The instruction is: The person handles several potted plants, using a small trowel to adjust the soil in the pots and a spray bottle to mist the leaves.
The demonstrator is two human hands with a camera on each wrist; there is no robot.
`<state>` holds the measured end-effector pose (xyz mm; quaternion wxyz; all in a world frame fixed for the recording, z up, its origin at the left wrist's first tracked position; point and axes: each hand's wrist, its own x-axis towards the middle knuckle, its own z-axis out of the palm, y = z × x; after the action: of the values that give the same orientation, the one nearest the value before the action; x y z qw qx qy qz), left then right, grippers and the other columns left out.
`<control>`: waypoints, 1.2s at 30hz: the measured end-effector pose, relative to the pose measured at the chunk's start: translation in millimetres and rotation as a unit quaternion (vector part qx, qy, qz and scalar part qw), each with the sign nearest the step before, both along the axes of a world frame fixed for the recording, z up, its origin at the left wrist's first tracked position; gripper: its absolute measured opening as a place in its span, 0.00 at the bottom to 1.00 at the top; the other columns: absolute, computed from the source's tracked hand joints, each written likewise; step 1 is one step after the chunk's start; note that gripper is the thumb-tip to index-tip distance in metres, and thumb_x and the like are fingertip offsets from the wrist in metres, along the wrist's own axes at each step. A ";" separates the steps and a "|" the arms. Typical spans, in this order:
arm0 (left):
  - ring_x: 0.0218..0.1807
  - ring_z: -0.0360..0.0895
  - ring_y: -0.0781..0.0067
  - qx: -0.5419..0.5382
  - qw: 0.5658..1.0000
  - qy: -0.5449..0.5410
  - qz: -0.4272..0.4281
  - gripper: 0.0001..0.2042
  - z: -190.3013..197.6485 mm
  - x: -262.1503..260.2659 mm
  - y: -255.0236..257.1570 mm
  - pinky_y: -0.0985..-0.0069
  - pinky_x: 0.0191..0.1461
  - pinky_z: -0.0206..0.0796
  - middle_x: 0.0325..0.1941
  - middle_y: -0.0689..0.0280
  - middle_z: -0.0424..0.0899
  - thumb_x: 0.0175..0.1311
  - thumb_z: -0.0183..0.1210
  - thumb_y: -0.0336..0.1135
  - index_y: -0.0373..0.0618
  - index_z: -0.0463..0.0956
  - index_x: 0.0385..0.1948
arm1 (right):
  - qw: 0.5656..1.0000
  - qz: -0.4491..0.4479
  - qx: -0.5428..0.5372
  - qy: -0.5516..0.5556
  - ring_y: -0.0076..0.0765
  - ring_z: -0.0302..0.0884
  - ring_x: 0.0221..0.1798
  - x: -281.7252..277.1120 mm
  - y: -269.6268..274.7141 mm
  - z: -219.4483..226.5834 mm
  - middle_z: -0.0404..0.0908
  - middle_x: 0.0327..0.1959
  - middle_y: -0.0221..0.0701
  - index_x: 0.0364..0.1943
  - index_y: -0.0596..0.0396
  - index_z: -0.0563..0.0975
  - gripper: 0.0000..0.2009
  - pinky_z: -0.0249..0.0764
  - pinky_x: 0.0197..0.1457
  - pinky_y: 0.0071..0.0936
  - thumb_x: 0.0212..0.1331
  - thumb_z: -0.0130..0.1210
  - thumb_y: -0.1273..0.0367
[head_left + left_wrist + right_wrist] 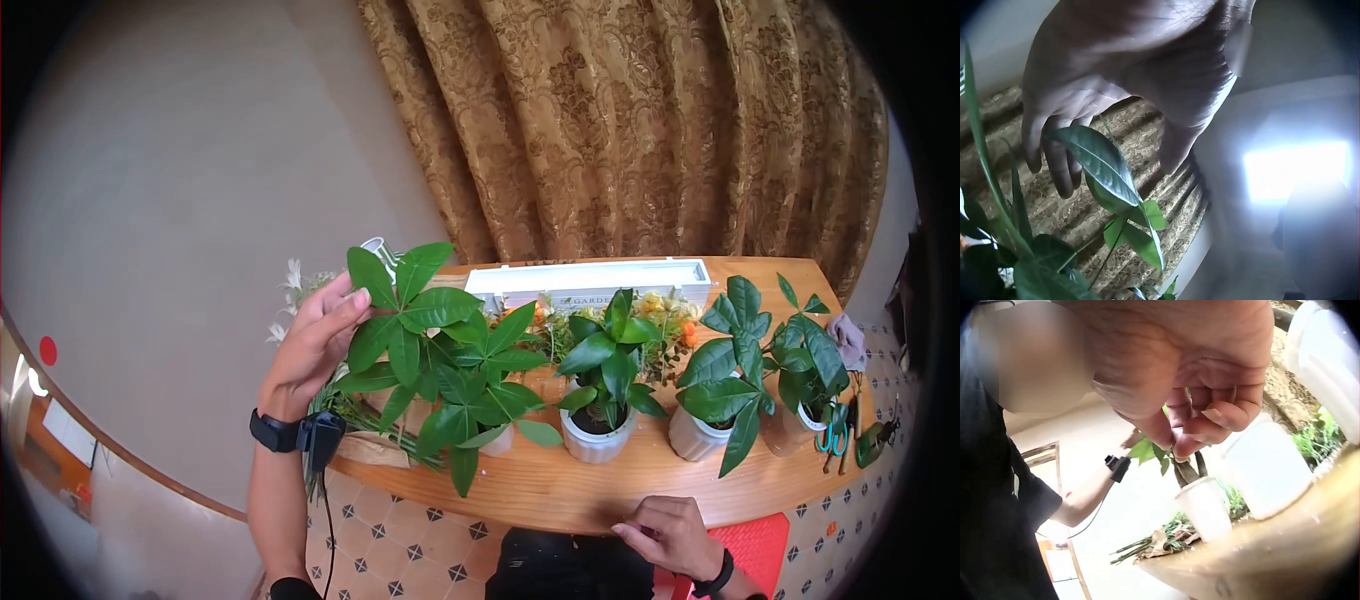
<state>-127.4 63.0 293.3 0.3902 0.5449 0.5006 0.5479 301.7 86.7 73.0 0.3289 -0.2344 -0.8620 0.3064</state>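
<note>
My left hand (318,335) is raised at the left among the upper leaves of a potted plant (405,320) with broad green leaves. In the left wrist view, its fingers and thumb stand apart, with a leaf (1100,162) hanging between them. The plant's white pot (497,440) is mostly hidden under the foliage. Low at the table's front edge is my right hand (672,532), its fingers loosely curled and nothing visible in them. Nearest to it are two more plants in ribbed white pots, one pot (600,440) in the middle and another pot (697,437) further right.
A long white planter box (590,277) stands along the back, with orange and yellow flowers (655,310) before it. Cut stems (385,435) lie on brown paper (370,450) at the left. Teal-handled scissors (833,438) lie by the rightmost pot (795,430).
</note>
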 end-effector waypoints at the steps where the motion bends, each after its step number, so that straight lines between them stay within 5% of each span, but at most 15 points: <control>1: 0.66 0.76 0.66 0.001 1.000 -0.001 -0.004 0.31 0.0 -1.8 2.3 0.68 0.72 0.66 0.65 0.54 0.77 0.73 0.62 0.40 0.32 0.62 0.71 | 0.998 0.049 0.026 -0.005 0.41 0.76 0.21 -1.2 4.3 15.4 0.77 0.20 0.33 0.23 0.56 0.80 0.10 0.70 0.25 0.35 0.56 0.71 0.71; 5: 0.63 0.78 0.69 -0.026 0.998 -0.052 -0.009 0.28 -8.7 -16.0 11.4 0.69 0.69 0.69 0.64 0.57 0.78 0.74 0.61 0.42 0.33 0.66 0.69 | 0.993 0.095 0.072 -0.015 0.39 0.73 0.23 -19.9 10.8 75.4 0.74 0.24 0.31 0.25 0.54 0.79 0.10 0.72 0.27 0.36 0.59 0.70 0.68; 11: 0.63 0.78 0.69 -0.028 0.994 -0.099 -0.038 0.27 -16.6 -17.6 7.7 0.69 0.68 0.72 0.64 0.57 0.78 0.75 0.59 0.42 0.33 0.66 0.68 | 0.946 0.171 0.232 0.146 0.43 0.78 0.35 -76.3 21.7 174.6 0.81 0.40 0.36 0.40 0.59 0.82 0.10 0.76 0.37 0.35 0.55 0.69 0.73; 15: 0.65 0.77 0.68 -0.025 0.992 -0.101 -0.068 0.27 -21.0 -19.0 5.6 0.68 0.68 0.72 0.65 0.55 0.77 0.76 0.58 0.42 0.33 0.65 0.69 | 0.944 0.099 0.282 0.139 0.47 0.77 0.43 -127.5 47.7 214.0 0.79 0.41 0.38 0.44 0.61 0.79 0.12 0.76 0.45 0.39 0.57 0.66 0.74; 20: 0.62 0.80 0.65 -0.010 0.992 -0.101 -0.081 0.24 -18.1 -3.4 2.1 0.66 0.66 0.75 0.63 0.56 0.79 0.75 0.58 0.44 0.38 0.69 0.64 | 0.932 0.027 0.329 0.148 0.52 0.76 0.46 -173.2 76.0 212.9 0.78 0.38 0.43 0.38 0.62 0.77 0.06 0.76 0.47 0.45 0.58 0.60 0.75; 25: 0.62 0.80 0.64 -0.006 0.984 -0.097 -0.152 0.25 -11.9 4.2 1.8 0.65 0.66 0.75 0.64 0.55 0.79 0.76 0.58 0.45 0.37 0.68 0.65 | 0.967 0.052 0.215 0.130 0.62 0.81 0.43 -192.9 91.8 209.1 0.82 0.33 0.52 0.35 0.67 0.80 0.07 0.77 0.47 0.51 0.60 0.60 0.73; 27: 0.65 0.79 0.51 -0.019 0.989 -0.085 -0.117 0.32 -16.0 -1.6 2.0 0.56 0.71 0.72 0.68 0.49 0.75 0.76 0.57 0.45 0.31 0.57 0.72 | 0.976 0.063 0.163 0.129 0.63 0.82 0.43 -195.9 91.8 211.7 0.82 0.32 0.54 0.35 0.68 0.80 0.07 0.77 0.47 0.51 0.59 0.59 0.74; 31: 0.66 0.79 0.54 -0.018 0.984 -0.089 -0.152 0.32 -17.1 0.3 4.6 0.58 0.71 0.72 0.68 0.49 0.75 0.76 0.57 0.44 0.31 0.58 0.71 | 0.980 0.064 0.093 0.163 0.65 0.82 0.41 -200.9 97.8 209.4 0.82 0.30 0.57 0.34 0.69 0.82 0.08 0.77 0.48 0.52 0.58 0.55 0.76; 36: 0.66 0.77 0.66 0.006 0.991 -0.102 -0.081 0.30 -22.6 -1.6 4.6 0.67 0.72 0.69 0.67 0.54 0.76 0.75 0.60 0.42 0.33 0.61 0.70 | 0.977 0.044 0.119 0.173 0.65 0.83 0.41 -202.1 107.6 203.3 0.82 0.30 0.57 0.35 0.69 0.83 0.09 0.77 0.49 0.52 0.58 0.54 0.76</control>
<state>-129.0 67.6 270.7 0.4793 0.5266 0.4094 0.5704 99.6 194.2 276.4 0.4845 -0.0992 -0.8318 0.2519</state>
